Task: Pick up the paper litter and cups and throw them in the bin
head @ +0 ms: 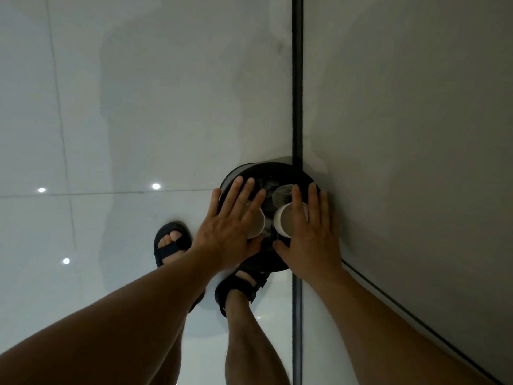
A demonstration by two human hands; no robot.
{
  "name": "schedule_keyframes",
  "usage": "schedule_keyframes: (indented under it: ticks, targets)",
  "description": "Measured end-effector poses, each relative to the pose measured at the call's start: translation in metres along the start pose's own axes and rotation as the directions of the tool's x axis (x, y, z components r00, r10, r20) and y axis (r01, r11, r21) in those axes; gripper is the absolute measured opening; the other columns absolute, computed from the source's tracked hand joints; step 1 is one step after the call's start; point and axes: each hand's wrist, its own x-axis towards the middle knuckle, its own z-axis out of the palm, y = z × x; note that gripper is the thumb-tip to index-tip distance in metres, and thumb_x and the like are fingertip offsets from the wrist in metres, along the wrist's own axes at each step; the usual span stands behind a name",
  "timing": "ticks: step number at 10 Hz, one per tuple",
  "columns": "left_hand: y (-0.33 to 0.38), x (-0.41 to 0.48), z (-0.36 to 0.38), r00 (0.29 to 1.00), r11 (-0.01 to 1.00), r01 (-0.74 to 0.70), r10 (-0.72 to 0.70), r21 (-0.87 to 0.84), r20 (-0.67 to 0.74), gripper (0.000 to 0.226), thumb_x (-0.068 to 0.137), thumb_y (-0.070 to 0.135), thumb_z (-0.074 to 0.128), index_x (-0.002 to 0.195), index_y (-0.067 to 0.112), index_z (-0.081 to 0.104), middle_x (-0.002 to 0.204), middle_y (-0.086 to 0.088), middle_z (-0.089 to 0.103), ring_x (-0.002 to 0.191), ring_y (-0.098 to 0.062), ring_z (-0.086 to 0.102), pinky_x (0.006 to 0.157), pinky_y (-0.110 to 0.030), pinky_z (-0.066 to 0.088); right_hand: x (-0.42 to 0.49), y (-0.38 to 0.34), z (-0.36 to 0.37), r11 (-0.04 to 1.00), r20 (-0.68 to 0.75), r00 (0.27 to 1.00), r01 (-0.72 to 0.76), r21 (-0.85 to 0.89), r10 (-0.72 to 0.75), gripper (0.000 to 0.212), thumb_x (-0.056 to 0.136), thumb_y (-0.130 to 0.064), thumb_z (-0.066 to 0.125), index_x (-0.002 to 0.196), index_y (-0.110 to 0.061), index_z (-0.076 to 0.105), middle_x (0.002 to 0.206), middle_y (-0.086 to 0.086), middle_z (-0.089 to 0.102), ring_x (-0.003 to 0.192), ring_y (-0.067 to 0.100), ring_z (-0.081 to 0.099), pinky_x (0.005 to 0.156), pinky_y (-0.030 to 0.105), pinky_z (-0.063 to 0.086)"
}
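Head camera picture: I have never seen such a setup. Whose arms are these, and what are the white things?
No machine here: a person wears a wide-angle camera on the head, looking down at their own arms. The left hand and right hand are spread, fingers straight, above a round black bin on glossy floor tiles beside a grey wall. Under them, over the bin's opening, are two white paper cups, the left cup and the right cup; neither hand seems to grip one. Crumpled paper seems to lie inside. Below are the person's feet in black sandals.
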Motion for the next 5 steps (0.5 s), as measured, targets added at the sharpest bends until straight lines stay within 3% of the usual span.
schedule_keyframes:
  ticks: [1,3,4,5]
  targets:
    - [-0.002,-0.008,-0.028,0.999,0.999,-0.033,0.033,0.017,0.004,0.095,0.083,0.070,0.032,0.150,0.020,-0.012,0.160,-0.011,-0.011,0.146,-0.030,-0.016,0.117,-0.055,0.002,-0.013,-0.005,-0.017,1.000,0.001,1.000,0.001,0.007,-0.001,0.119,0.079,-0.056,0.068,0.150,-0.030,-0.024,0.161,0.006,-0.021,0.147,0.030,-0.020,0.116,0.055,0.011]
    - [0.002,-0.039,-0.128,0.999,0.999,-0.030,0.028,0.041,0.040,0.086,0.084,0.070,0.013,0.147,0.020,-0.017,0.157,-0.006,-0.016,0.145,-0.028,-0.019,0.117,-0.053,0.002,-0.065,-0.032,-0.087,1.000,0.021,1.000,-0.023,0.019,0.022,0.114,0.084,-0.058,0.058,0.143,-0.031,-0.036,0.160,0.006,-0.025,0.146,0.030,-0.023,0.117,0.055,0.010]
    - [0.012,-0.070,-0.185,0.999,0.996,-0.045,0.045,0.075,0.009,0.084,0.087,0.069,0.015,0.151,0.020,-0.008,0.158,-0.007,-0.011,0.146,-0.029,-0.012,0.117,-0.054,0.007,-0.102,-0.053,-0.132,0.996,-0.002,0.998,-0.062,0.056,0.063,0.105,0.086,-0.058,0.055,0.150,-0.029,-0.023,0.161,0.006,-0.021,0.147,0.030,-0.020,0.118,0.054,0.010]
    - [0.026,-0.110,-0.235,0.996,0.997,-0.076,0.077,0.006,-0.037,0.082,0.088,0.068,0.023,0.152,0.018,0.014,0.160,-0.009,0.009,0.147,-0.030,0.002,0.115,-0.055,0.018,-0.142,-0.077,-0.171,0.994,-0.077,0.995,-0.060,0.087,0.067,0.100,0.086,-0.062,0.053,0.154,-0.028,-0.013,0.162,0.006,-0.017,0.148,0.030,-0.017,0.119,0.053,0.011]
